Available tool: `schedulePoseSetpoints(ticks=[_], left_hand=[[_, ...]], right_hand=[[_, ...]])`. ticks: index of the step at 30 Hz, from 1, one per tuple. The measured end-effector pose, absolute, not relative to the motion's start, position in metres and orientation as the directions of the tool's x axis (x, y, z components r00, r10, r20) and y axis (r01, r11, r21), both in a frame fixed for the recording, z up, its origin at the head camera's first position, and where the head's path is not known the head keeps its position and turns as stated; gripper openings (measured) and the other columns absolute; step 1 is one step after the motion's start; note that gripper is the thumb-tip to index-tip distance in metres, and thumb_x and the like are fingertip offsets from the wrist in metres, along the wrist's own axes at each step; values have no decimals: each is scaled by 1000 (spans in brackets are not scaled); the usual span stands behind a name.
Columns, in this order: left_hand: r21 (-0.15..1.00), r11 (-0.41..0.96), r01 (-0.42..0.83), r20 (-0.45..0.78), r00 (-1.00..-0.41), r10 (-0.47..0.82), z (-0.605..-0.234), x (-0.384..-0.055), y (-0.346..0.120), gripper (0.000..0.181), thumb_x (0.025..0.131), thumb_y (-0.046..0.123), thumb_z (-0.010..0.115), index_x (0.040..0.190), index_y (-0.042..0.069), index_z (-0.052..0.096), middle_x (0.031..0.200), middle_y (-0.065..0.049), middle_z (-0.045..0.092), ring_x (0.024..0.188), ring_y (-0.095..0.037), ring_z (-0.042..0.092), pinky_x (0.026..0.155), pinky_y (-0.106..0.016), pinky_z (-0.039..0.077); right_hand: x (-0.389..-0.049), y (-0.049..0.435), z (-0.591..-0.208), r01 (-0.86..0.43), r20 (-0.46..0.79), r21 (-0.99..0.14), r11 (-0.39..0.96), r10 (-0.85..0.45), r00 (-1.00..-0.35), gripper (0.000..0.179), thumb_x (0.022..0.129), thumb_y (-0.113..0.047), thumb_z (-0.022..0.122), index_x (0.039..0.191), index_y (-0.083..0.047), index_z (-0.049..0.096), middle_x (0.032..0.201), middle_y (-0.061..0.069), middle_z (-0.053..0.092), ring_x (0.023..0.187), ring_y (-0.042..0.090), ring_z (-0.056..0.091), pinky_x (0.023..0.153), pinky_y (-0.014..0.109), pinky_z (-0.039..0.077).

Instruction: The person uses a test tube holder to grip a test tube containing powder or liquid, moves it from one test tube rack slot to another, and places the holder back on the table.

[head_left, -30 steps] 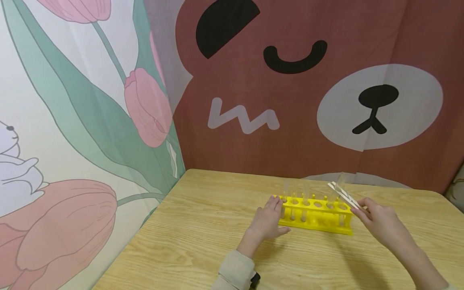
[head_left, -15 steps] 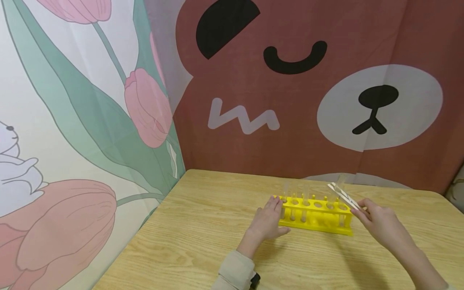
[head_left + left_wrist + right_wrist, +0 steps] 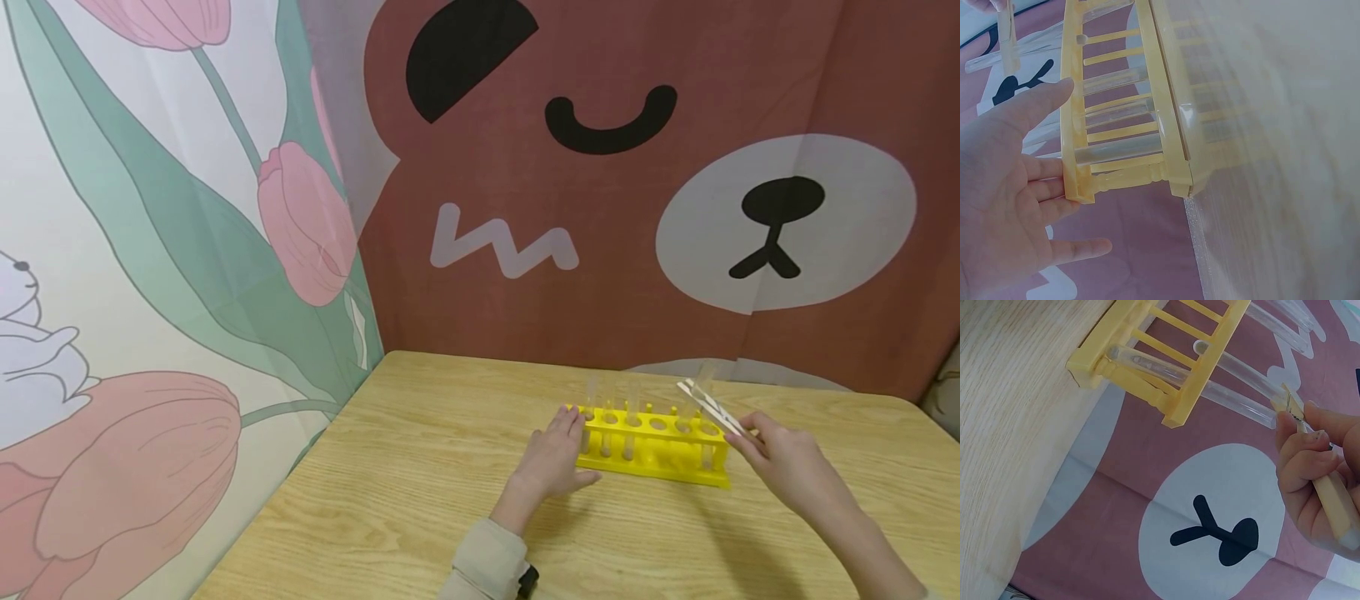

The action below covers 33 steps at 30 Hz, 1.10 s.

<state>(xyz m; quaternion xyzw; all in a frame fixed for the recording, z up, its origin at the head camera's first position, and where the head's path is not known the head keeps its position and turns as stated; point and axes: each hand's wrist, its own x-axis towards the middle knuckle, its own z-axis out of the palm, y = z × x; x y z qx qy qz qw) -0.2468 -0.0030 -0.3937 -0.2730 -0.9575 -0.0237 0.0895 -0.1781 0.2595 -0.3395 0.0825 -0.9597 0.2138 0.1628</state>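
Observation:
A yellow test tube rack [image 3: 648,467] stands on the table with several clear test tubes upright in it. My left hand [image 3: 551,458] rests its fairly straight fingers on the rack's left end, thumb spread in front; some fingertips are hidden by the top rail in the left wrist view. My right hand [image 3: 795,462] grips a wooden test tube clamp [image 3: 712,406] at the rack's right side. The clamp's jaws hold a tilted test tube [image 3: 1250,374]. Its rounded bottom sits in a top-rail hole, well above the base. Another test tube [image 3: 1147,364] stands in the end hole.
The wood-grain table [image 3: 390,467] extends around the rack. Behind it hangs a brown bear-print cloth [image 3: 510,317], and a tulip-print cloth [image 3: 172,250] covers the left side. Drying-rack pegs [image 3: 649,407] rise along the rack's back.
Almost nothing differs. The right hand and clamp have dipped very slightly, with the tilted test tube still at the same hole; the left hand stays on the rack.

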Motion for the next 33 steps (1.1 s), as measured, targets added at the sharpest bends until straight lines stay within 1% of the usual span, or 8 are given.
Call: schedulePoseSetpoints(ticks=[8, 23, 33], left_hand=[[-7, 846, 534, 200, -828, 524, -394, -247, -3, 80, 79, 55, 56, 139, 9, 31, 143, -2, 27, 132, -15, 19, 90, -39, 40], [-1, 846, 534, 185, -831, 525, -393, -247, -3, 79, 80, 53, 56, 139, 8, 30, 144, -3, 26, 132, -16, 18, 91, -40, 39], [15, 846, 533, 179, -834, 522, -392, -246, -3, 78, 80, 52, 57, 139, 8, 30, 144, -4, 26, 132, -16, 17, 92, -40, 38]], right_hand=[[-178, 259, -340, -234, 367, -379, 895, -87, -926, 23, 90, -15, 55, 96, 7, 53, 52, -1, 34, 42, 11, 27, 38, 22, 26], [-178, 260, -341, -252, 385, -370, 894, -99, -918, 21, 89, -14, 55, 95, 7, 52, 51, -1, 34, 42, 10, 27, 38, 22, 25], [-178, 261, -341, -242, 373, -365, 899, -97, -923, 24, 90, -16, 54, 95, 8, 51, 52, -1, 33, 43, 11, 27, 38, 23, 26]])
